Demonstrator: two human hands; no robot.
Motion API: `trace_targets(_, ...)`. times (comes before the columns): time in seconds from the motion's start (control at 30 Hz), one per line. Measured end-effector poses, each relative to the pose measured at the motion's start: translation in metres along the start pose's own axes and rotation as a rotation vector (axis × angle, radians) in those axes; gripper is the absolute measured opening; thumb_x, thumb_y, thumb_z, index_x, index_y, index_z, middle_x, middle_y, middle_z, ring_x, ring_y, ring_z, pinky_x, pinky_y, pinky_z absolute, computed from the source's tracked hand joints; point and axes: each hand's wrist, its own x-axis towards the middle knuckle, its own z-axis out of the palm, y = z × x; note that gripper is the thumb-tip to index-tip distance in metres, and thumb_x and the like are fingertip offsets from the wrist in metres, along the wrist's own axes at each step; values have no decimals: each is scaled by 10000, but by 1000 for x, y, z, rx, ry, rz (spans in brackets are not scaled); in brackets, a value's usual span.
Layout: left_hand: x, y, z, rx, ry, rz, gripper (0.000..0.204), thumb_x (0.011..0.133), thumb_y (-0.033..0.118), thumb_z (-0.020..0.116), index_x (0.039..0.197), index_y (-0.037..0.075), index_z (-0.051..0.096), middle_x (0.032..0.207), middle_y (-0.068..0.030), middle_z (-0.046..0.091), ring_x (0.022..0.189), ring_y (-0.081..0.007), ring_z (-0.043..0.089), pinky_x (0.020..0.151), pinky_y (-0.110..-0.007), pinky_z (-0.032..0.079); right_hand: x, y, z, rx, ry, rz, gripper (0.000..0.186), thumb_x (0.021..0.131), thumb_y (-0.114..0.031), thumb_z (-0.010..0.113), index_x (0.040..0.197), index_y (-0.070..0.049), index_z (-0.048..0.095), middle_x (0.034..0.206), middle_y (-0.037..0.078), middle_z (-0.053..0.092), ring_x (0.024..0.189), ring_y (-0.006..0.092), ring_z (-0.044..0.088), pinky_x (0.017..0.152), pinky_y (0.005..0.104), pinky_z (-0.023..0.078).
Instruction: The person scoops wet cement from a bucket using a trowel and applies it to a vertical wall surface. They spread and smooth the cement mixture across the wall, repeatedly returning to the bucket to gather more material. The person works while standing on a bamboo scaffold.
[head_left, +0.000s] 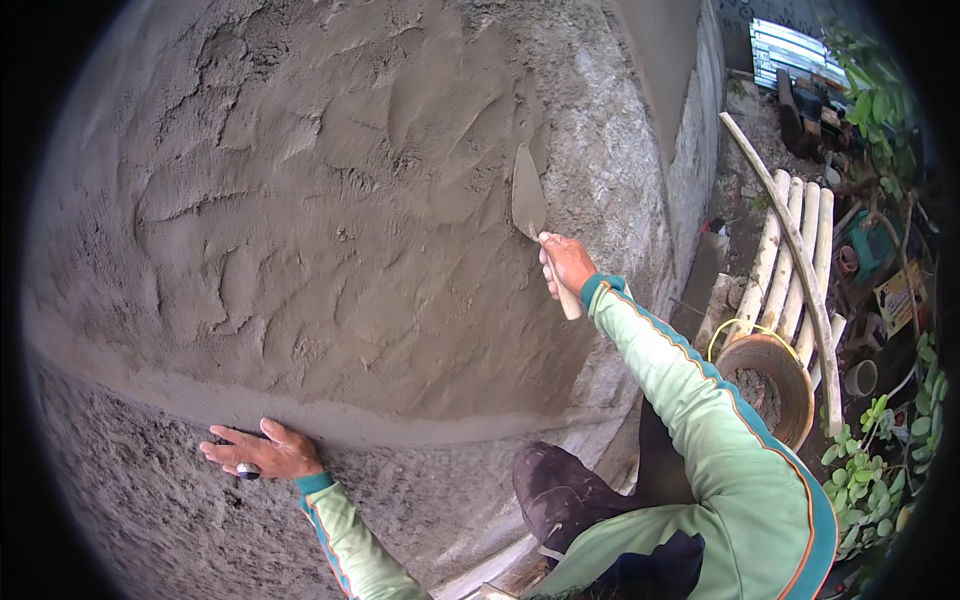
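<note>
1 leaf-shaped grey trowel, tan handle, in the right hand

Right arm: reaching up-left from lower right, long-sleeved, elbow only slightly bent. Right wrist roughly in line with forearm. Right hand closed in a grip, fingers curled, thumb uppermost. Left forearm: in from the bottom edge, angled up-left. Left wrist bent, hand turned further left. Left hand open, back to camera, fingers spread leftward, thumb pointing up. Hands well apart, left one lower.
</note>
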Motion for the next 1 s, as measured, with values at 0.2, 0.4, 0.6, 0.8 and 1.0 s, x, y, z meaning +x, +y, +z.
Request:
trace_targets(0.2,0,-1,2,10,28,25,767,1078,555,346,1625,20,285,1669,-301,202,1542,-487,195,1219,-621,183,22,36,-2,-637,324,-516,455,1043,-508,523,1064,-64,618,859,223,707,821,440,695,694,539,524)
trace_targets(0.4,1,-3,-2,4,11,19,767,1078,539,359,1625,7,273,1674,-304,183,1547,-483,179,1220,-617,182,118,-73,-47,-649,550,-636,464,1053,-500,481,1099,-58,616,1003,302,694,1004,537,637,820,595,501)
trace_targets(0.6,-2,2,1,-25,-15,-7,812,1072,576,313,1621,-19,249,1675,-317,152,1548,-484,154,1237,-607,141,159,-103,-75,-470,471,-660,484,1048,-518,497,1013,-51,617,842,219,679,715,418,661,641,518,527)
trace_targets(0.8,3,4,0,-10,-25,-31,827,1063,602,312,1625,-2,253,1667,-331,158,1548,-490,147,1229,-620,141,63,13,-26,-39,-12,-236,493,1056,-528,485,905,-69,582,662,37,532,492,151,516,457,328,444)
trace_targets(1.0,-4,-4,5,-24,-9,-6,809,1061,591,345,1631,23,265,1668,-323,168,1540,-494,173,1214,-629,176,-20,88,43,-125,-214,-248,458,1075,-485,484,884,-71,536,643,32,509,498,150,514,476,324,434)
